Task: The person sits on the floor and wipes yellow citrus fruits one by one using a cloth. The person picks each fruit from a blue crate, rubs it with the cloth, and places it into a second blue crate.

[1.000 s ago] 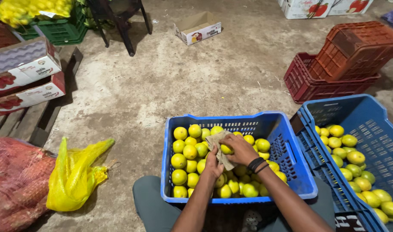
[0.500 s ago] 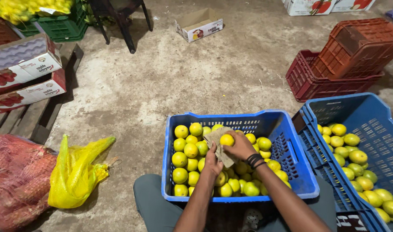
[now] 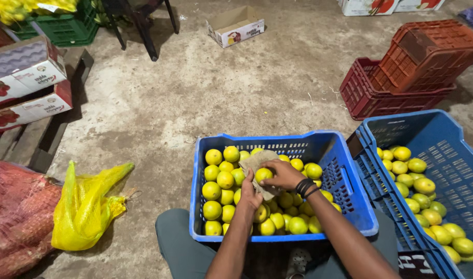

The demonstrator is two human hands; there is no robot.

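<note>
Rough grey concrete floor [image 3: 236, 98], stained and littered with bits of straw, fills the scene, with the near blue crate [image 3: 350, 199] resting at the person's knees. Over that crate, the right hand [image 3: 283, 174] is clenched on 1 yellow-green citrus fruit [image 3: 263, 174], pressing it into a piece of tan cloth [image 3: 257, 160]. The left hand [image 3: 250, 194] grips the cloth from below, fingers closed on its lower edge. Loose citrus fruits [image 3: 219, 182] of the same kind fill the crate beneath both hands.

Just right of the blue crate stands a second blue crate [image 3: 443, 150], partly filled with more fruit. Beyond that, farther from the person, 1 red crate [image 3: 432, 51] sits tilted inside another. Left of the blue crate lies a crumpled yellow mesh bag [image 3: 86, 206], touching a red mesh sack [image 3: 14, 217]. Behind the sack, 2 flat white cartons [image 3: 27, 85] with red pictures are stacked on a wooden pallet [image 3: 29, 144]. Far behind the blue crate lies a small open cardboard box [image 3: 235, 25], white sided with a red picture. At the far left corner a green crate [image 3: 66, 28] holds yellow produce.
</note>
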